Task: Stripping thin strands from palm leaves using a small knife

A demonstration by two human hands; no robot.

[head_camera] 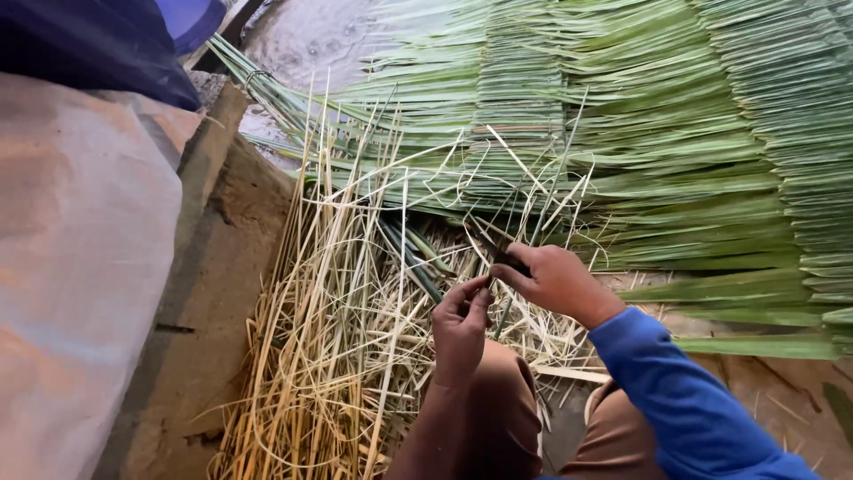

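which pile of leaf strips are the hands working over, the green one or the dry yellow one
The dry yellow pile. It lies loose and tangled right under the left hand and right hand; the green pile lies beyond, in flat neat rows.

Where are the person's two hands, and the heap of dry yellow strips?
left hand (460,322), head view, back of the hand
right hand (553,277), head view, knuckles
dry yellow strips (329,356), head view, middle of the heap

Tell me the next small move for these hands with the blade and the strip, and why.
Probably draw the dark blade in the right hand along the thin strip pinched by the left hand: blade and strip already meet between the hands, above the pile of pale stripped stalks.
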